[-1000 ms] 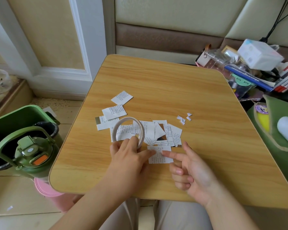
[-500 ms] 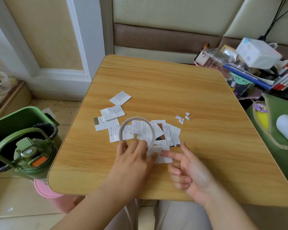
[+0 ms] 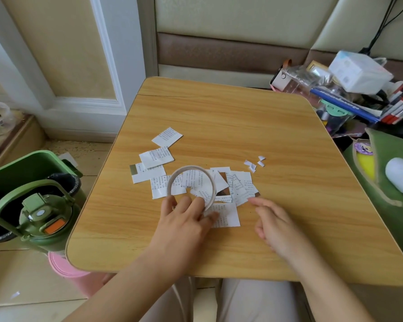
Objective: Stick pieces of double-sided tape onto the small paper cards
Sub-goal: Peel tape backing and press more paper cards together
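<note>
The left hand [image 3: 184, 219] holds the tape roll [image 3: 191, 185] by its near edge, fingers curled round the ring, the roll tilted up over the cards [image 3: 219, 184]; its thumb reaches right onto the nearest card [image 3: 226, 214], which lies flat on the table [image 3: 242, 126] just in front of the heap. The right hand [image 3: 275, 225] hovers just right of that card, grasping nothing; its forefinger points left towards the right edge of the heap while the other fingers curl loosely under the palm; whether the fingertip touches paper I cannot tell. The cards are printed white slips, overlapping in a loose pile at the table's middle; three more trail off to the far left, one of them [image 3: 167, 137] lying apart from the rest. A few tiny paper scraps [image 3: 254, 163] sit right of the pile, clear of it. Left of the table, on the floor, stands a green bottle [image 3: 42, 219] with a loop handle, beside a green bin [image 3: 21, 166]; a pink tub [image 3: 72, 273] shows below the table's near left corner. To the right lies a clutter of books and bags [image 3: 349, 94], and a green pouch [image 3: 389, 173].
</note>
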`<state>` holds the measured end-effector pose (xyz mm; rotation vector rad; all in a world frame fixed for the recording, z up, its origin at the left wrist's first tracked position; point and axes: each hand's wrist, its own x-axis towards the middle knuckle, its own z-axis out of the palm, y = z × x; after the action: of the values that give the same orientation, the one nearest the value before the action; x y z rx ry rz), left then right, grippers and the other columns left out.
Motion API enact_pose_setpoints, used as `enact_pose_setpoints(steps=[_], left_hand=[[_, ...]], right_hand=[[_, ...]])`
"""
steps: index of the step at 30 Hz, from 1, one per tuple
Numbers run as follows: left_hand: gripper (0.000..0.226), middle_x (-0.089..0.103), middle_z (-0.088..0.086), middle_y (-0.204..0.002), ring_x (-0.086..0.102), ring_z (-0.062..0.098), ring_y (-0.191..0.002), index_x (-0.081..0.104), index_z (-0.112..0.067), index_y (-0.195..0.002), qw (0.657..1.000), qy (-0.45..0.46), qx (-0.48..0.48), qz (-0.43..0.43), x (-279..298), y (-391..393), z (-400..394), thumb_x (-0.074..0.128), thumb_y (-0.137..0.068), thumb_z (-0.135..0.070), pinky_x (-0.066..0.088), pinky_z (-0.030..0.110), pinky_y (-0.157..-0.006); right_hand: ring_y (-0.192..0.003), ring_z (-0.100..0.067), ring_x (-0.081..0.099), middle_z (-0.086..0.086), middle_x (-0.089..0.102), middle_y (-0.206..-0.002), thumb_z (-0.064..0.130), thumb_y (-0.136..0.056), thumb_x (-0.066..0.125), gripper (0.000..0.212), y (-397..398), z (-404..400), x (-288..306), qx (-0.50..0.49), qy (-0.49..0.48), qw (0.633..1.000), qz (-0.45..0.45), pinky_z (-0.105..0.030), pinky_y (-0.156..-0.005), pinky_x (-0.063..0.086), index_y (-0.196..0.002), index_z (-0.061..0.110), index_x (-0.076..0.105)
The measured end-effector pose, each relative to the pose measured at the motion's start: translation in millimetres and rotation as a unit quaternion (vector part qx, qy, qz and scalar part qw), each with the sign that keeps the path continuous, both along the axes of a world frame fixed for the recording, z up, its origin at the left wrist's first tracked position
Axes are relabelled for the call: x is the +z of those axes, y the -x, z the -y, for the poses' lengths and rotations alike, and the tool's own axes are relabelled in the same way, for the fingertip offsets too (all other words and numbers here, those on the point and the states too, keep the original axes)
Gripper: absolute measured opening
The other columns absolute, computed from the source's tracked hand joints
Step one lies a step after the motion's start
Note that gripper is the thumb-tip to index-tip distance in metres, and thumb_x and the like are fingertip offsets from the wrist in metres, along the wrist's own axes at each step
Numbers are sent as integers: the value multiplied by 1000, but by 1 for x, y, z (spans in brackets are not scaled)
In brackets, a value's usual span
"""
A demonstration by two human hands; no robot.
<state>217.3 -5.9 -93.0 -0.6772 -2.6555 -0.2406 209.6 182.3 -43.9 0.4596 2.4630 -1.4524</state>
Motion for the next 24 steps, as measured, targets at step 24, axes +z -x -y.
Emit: enact_pose_setpoints(steps=[24], left_hand=[[41, 37, -5, -77, 38, 17, -74, 66, -42, -113, 998, -38, 26, 49, -9, -8, 20, 43, -80, -33, 22, 34, -70]], right_hand=[[-95, -3, 40, 15, 41, -80, 16, -94, 41, 41, -19, 9, -29, 189, -182, 944, -199, -21, -91, 34, -114, 44, 64]])
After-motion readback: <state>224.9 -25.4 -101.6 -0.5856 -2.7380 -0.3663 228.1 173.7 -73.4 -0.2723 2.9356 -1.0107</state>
